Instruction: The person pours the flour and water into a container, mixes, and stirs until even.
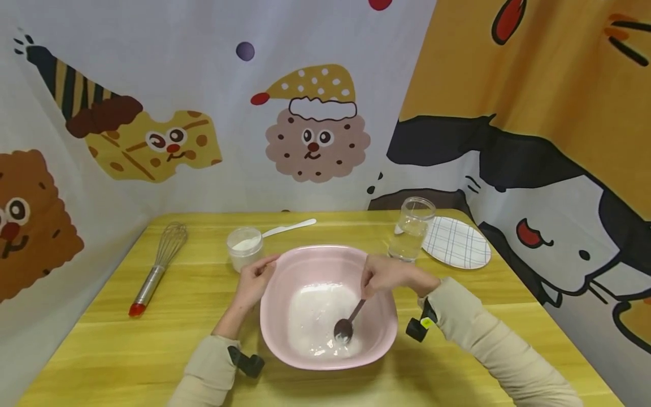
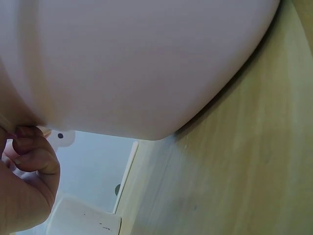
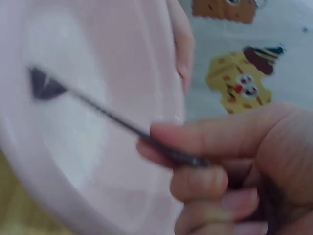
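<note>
The left hand (image 1: pixel 256 281) pinched the bowl (image 1: pixel 325 260) while the right hand (image 1: pixel 385 275) held the spoon (image 1: pixel 343 330), so slow, low strokes seemed best against splashing the liquid (image 1: pixel 312 319).

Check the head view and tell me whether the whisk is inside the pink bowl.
No, the whisk lies on the table, apart from the pink bowl, where the right hand holds a spoon.

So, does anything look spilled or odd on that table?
Nothing stands out: the whitish liquid sits inside the pink bowl, the small jar and taller jar stand upright, and no spill or damage shows.
</note>
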Action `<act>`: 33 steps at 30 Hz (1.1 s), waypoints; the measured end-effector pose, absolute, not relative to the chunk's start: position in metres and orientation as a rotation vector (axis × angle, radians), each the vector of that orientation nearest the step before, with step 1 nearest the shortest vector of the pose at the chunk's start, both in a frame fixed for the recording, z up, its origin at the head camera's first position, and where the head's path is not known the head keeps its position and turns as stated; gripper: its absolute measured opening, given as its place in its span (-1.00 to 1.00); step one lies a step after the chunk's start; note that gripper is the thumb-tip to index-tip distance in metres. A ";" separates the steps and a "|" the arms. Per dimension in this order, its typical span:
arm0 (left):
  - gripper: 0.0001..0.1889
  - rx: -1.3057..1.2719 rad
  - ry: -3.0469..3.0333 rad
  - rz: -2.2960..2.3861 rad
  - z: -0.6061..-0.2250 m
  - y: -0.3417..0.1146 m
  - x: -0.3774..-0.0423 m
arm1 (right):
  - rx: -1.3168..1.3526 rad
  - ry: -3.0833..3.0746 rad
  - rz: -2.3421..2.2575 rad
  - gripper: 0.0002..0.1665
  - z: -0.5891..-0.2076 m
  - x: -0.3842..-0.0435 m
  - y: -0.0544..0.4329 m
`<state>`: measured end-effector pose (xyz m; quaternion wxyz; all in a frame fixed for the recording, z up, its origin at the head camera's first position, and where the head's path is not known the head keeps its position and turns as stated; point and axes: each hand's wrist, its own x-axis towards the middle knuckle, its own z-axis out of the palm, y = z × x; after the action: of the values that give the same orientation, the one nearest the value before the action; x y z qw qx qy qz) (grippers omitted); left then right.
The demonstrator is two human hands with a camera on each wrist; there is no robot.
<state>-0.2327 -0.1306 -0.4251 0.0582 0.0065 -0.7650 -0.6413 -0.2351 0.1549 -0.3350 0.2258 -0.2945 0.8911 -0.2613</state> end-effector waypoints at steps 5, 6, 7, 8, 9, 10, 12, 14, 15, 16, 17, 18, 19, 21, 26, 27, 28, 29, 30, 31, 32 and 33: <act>-0.71 0.015 -2.317 -1.922 -0.425 -0.129 -0.235 | -0.725 2.753 -0.720 -0.90 -0.338 -0.251 0.158; -0.71 0.016 -2.316 -1.919 -0.426 -0.129 -0.235 | -0.718 2.781 -0.737 -0.90 -0.340 -0.253 0.155; -0.71 0.016 -2.314 -1.916 -0.426 -0.129 -0.235 | -0.716 2.790 -0.766 -0.90 -0.342 -0.254 0.152; -0.72 0.023 -2.313 -1.918 -0.426 -0.129 -0.236 | -0.723 2.792 -0.798 -0.89 -0.344 -0.255 0.147; -0.72 0.024 -2.313 -1.918 -0.426 -0.128 -0.236 | -0.721 2.791 -0.826 -0.89 -0.346 -0.255 0.143; -0.72 0.021 -2.316 -1.917 -0.425 -0.128 -0.236 | -0.725 2.786 -0.857 -0.89 -0.348 -0.256 0.139; -0.71 0.010 -2.323 -1.920 -0.425 -0.127 -0.235 | -0.675 2.774 -0.929 -0.88 -0.349 -0.255 0.133; -0.71 0.006 -2.325 -1.927 -0.424 -0.126 -0.235 | -0.618 2.772 -0.990 -0.88 -0.349 -0.254 0.130; -0.71 0.005 -2.325 -1.928 -0.423 -0.126 -0.235 | -0.583 2.769 -1.011 -0.88 -0.349 -0.253 0.129; -0.71 0.008 -2.322 -1.935 -0.423 -0.126 -0.235 | -0.570 2.765 -1.021 -0.88 -0.349 -0.253 0.128; -0.71 0.014 -2.321 -1.938 -0.423 -0.126 -0.234 | -0.568 2.752 -1.028 -0.88 -0.349 -0.253 0.128; -0.71 0.022 -2.321 -1.940 -0.423 -0.126 -0.234 | -0.581 2.743 -1.024 -0.88 -0.349 -0.252 0.128; -0.71 0.027 -2.320 -1.942 -0.423 -0.126 -0.234 | -0.597 2.738 -1.014 -0.88 -0.349 -0.252 0.128; -0.71 0.030 -2.317 -1.941 -0.423 -0.127 -0.234 | -0.607 2.739 -0.985 -0.89 -0.350 -0.252 0.129; -0.71 0.006 -2.321 -1.939 -0.424 -0.126 -0.235 | -0.511 2.816 -0.919 -0.89 -0.350 -0.251 0.132; -0.71 0.010 -2.320 -1.942 -0.424 -0.127 -0.235 | -0.491 2.824 -0.919 -0.89 -0.350 -0.251 0.131; -0.71 0.016 -2.320 -1.945 -0.425 -0.127 -0.235 | -0.472 2.820 -0.932 -0.89 -0.351 -0.251 0.129; -0.71 0.024 -2.321 -1.943 -0.426 -0.128 -0.235 | -0.465 2.812 -0.948 -0.89 -0.352 -0.251 0.126; -0.71 0.029 -2.323 -1.941 -0.427 -0.128 -0.235 | -0.442 2.793 -0.978 -0.90 -0.354 -0.251 0.123; -0.71 0.035 -2.324 -1.936 -0.427 -0.129 -0.235 | -0.426 2.764 -1.013 -0.90 -0.355 -0.250 0.120; -0.71 0.038 -2.323 -1.933 -0.428 -0.129 -0.235 | -0.407 2.723 -1.056 -0.90 -0.357 -0.249 0.116; -0.71 0.042 -2.322 -1.929 -0.428 -0.130 -0.235 | -0.377 2.660 -1.105 -0.90 -0.359 -0.248 0.112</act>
<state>-0.2351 -0.1300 -0.4284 0.0613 0.0138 -0.7676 -0.6378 -0.2483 0.1124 -0.3586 0.1182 -0.1290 0.9093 -0.3776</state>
